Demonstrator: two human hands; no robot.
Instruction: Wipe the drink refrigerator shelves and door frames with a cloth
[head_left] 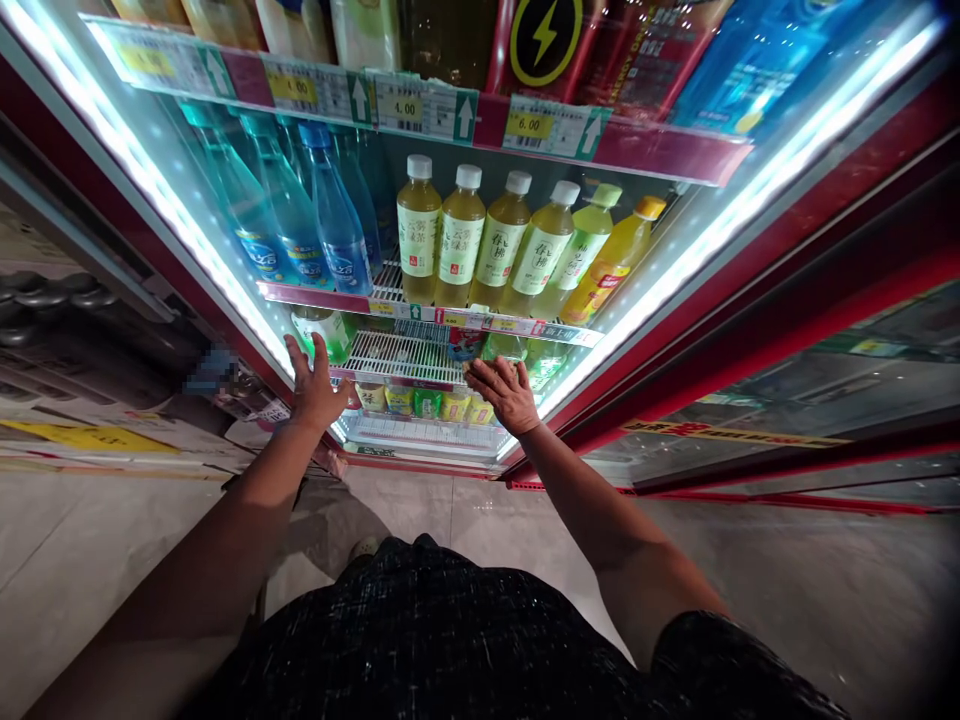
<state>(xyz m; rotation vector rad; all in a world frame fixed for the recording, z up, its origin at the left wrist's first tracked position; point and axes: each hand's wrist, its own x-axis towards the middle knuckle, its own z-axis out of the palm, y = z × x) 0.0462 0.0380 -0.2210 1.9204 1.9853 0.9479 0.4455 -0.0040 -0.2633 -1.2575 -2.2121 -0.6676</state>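
Bright strips (825, 127) light the red-framed cooler (420, 463). Fingers of the left hand (313, 398) spread wide, grasping nothing; a white-labelled bottle (336, 335) stands just beyond, at its twelve o'clock — contact I cannot tell. Fingers of the right hand (511, 398) lie extended, close together, undersides hidden, so whether they hold anything I cannot tell; a red pack (466, 343) sits at its eleven o'clock. Farther out, white-capped bottles (459, 235) line the shelf above — blue bottles (345, 225) at their nine o'clock.
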